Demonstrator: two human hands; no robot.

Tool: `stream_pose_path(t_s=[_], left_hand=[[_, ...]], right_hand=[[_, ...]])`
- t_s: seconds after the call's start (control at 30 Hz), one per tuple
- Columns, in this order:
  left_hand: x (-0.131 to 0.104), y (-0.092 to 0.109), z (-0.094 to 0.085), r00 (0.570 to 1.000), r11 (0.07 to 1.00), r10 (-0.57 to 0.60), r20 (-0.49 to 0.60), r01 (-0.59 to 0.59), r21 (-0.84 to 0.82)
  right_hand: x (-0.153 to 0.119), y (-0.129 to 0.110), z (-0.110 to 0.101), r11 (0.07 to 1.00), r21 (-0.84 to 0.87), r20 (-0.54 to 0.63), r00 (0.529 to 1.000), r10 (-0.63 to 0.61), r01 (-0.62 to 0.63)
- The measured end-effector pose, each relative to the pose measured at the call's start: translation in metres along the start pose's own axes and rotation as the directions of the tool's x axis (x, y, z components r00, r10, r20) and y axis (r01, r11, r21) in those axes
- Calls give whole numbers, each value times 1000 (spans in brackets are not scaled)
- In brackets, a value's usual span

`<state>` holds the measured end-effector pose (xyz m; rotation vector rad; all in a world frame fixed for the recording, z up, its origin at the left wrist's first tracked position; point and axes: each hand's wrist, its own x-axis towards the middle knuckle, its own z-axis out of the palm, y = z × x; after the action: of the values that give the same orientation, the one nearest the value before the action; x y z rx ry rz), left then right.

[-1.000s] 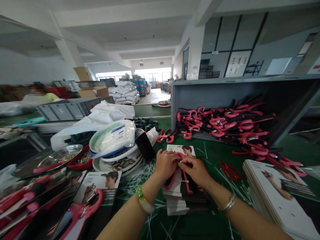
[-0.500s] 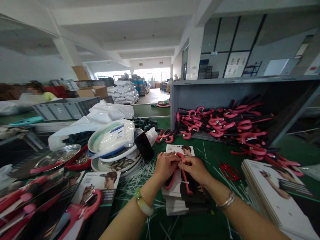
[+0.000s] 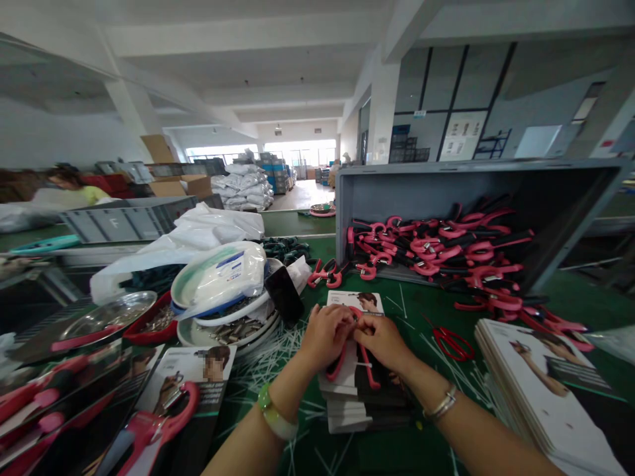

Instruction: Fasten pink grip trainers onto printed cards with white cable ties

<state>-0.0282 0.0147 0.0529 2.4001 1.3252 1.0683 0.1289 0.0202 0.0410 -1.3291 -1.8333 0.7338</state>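
Red-and-black pliers [image 3: 373,378] lie on the top card [image 3: 353,299] of a small stack, their handles pointing toward me and a white tie across them. My left hand [image 3: 327,334], with a green bangle at its wrist, has its fingers closed at the head of the pliers. My right hand [image 3: 383,339], wearing a silver bracelet, pinches from the other side, its fingertips meeting those of my left hand. The fingers cover most of the pliers' head, and what exactly lies between the fingertips is hidden.
A tipped grey crate [image 3: 481,165] of pink pliers stands behind. Card stacks [image 3: 538,396] lie right, beside red scissors [image 3: 452,342]. Left are piled plates [image 3: 184,284], a phone [image 3: 284,295] and carded pliers [image 3: 153,430]. White ties are scattered around. A person [image 3: 74,188] is far left.
The view has shifted slightly. Both hands stay at the pliers' head, with the left fingers now curled closer to the right fingertips.
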Motion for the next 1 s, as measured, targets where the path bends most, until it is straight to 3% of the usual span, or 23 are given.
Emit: stream_pose_path(t_s=[0.13, 0.3, 0.4, 0.47, 0.53, 0.63, 0.73, 0.83, 0.9, 1.0], left_hand=[[1, 8, -5, 992, 969, 121, 42, -127, 210], [1, 3, -1, 968, 967, 247, -40, -244, 67], [-1, 3, 4, 969, 974, 223, -101, -225, -2], [-3, 9, 4, 969, 977, 213, -123, -213, 15], [-3, 17, 1, 959, 967, 254, -127, -252, 34], [-3, 28, -8, 941, 946, 323, -105, -319, 50], [-7, 27, -13, 987, 992, 123, -102, -124, -5], [-16, 19, -9, 988, 989, -150, 42, 150, 2], [-23, 16, -4, 960, 963, -265, 88, 260, 68], [-29, 17, 4, 942, 940, -333, 45, 328, 97]], right_hand=[[-1, 0, 1, 1000, 23, -31, 999, -14, 15], [-8, 4, -2, 978, 120, -138, 979, -152, 169], [-8, 1, -4, 966, -18, -119, 959, -259, 259], [-4, -5, -3, 954, -158, -61, 962, -266, 253], [3, -9, -3, 937, -258, -11, 969, -248, 237], [11, -8, -2, 925, -276, 17, 963, -269, 263], [11, 1, -1, 927, -225, -89, 941, -326, 300], [5, 5, -3, 903, -189, -226, 878, -423, 387], [-1, 1, -5, 853, -242, -189, 840, -509, 463], [-11, -13, -11, 747, -386, 10, 813, -583, 541]])
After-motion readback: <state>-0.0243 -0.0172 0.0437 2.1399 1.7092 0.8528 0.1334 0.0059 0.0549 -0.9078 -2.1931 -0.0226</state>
